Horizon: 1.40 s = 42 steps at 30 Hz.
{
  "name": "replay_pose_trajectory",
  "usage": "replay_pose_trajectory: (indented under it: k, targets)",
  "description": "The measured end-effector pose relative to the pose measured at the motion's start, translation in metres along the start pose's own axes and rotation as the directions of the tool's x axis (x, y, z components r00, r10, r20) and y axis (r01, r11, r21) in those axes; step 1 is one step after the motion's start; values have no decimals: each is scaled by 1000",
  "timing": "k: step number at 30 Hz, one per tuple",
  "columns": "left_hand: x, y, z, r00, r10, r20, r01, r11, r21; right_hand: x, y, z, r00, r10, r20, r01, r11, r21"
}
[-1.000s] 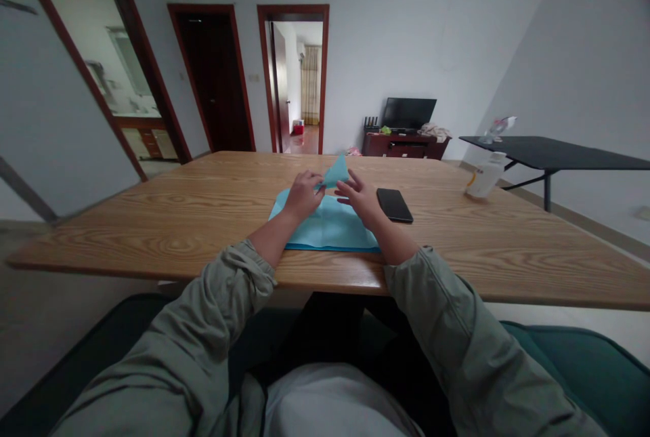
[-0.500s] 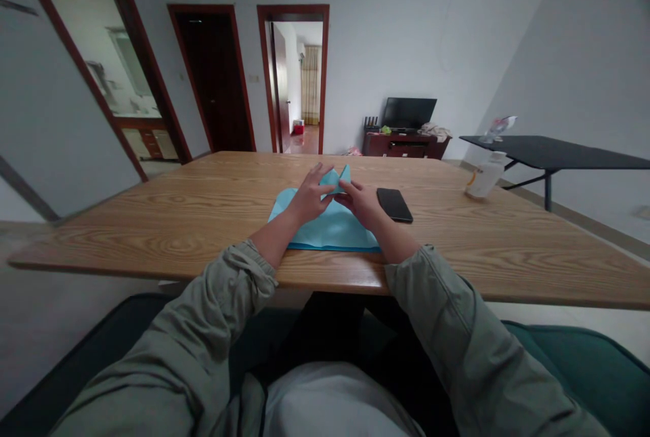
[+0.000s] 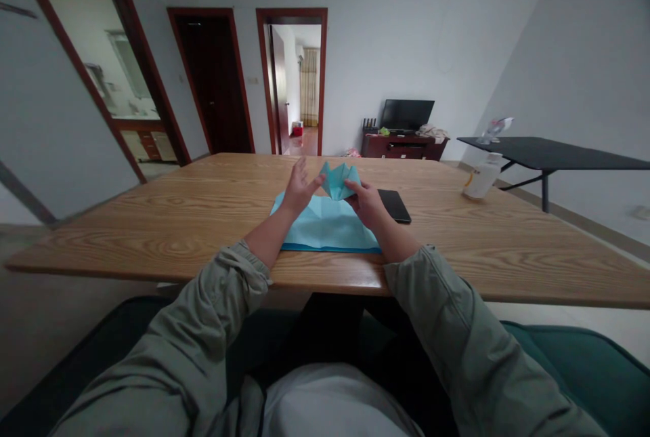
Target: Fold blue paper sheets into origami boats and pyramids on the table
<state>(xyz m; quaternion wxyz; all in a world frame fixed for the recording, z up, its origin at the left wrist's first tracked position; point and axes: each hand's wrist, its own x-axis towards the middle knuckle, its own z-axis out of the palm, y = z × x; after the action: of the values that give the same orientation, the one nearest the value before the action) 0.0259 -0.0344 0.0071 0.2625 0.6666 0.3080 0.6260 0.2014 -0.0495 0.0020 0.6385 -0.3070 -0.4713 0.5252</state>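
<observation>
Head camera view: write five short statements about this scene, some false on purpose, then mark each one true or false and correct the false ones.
1. The right hand touches the raised fold of the blue paper. True.
2. The phone lies to the left of the blue paper. False: it lies to the right, beside the right hand.
3. The white bottle is on the wooden table. True.
4. The left hand is clenched in a fist. False: it is open, with its fingers spread.
5. The television stands on the wooden table. False: it stands on a dark wood cabinet across the room.
</observation>
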Motion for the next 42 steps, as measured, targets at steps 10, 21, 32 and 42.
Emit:
replay_pose_trajectory:
  k: [10, 21, 32, 42]
  targets:
    - [-3, -13, 8, 954, -162, 253, 215, 957, -196, -4, 1, -2, 994, 17, 107, 0, 987, -159]
    - [-3, -14, 7, 910, -354, 218, 395, 898, -193, -4, 5, -7, 979, -175, 100, 199, 763, -616]
    - [-5, -12, 9, 974, -99, 202, 101, 995, 0, -17, 15, 3, 919, -244, 310, 392, 469, -792]
    - [-12, -13, 15, 928, 30, 371, -69, 993, 93, -17, 9, 3, 923, -255, 288, 376, 433, -819]
